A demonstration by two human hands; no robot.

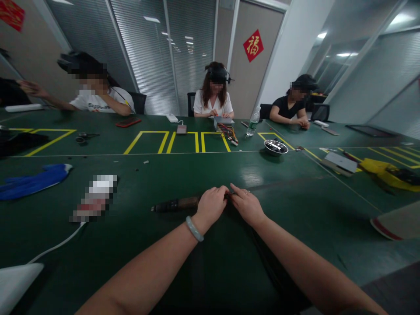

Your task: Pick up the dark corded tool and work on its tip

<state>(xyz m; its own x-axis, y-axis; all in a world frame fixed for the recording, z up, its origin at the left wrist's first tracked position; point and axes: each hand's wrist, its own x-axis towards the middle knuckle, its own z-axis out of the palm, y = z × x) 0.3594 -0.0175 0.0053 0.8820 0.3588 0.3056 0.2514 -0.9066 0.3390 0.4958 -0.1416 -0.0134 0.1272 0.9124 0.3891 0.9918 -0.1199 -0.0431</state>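
An electric screwdriver point(179, 204), dark and slim with a brownish body, lies nearly level above the green table, its bit end pointing left. My left hand point(211, 206), with a pale bangle at the wrist, is wrapped over its rear part. Close beside it, my right hand point(247, 205) has its fingers pressed together at the tool's back end, where the cord seems to come out. The fingertips of both hands nearly meet, and hide most of what lies between them. A dark cord point(262, 253) runs from under my right hand toward me.
A blue glove point(36, 180) and a blurred-out device on a white cable point(61, 243) lie left. Ahead are a metal bowl point(276, 147), a bottle point(253, 122) and a wire bundle point(229, 132). A cup point(398, 222) lies right. Several people sit across the table.
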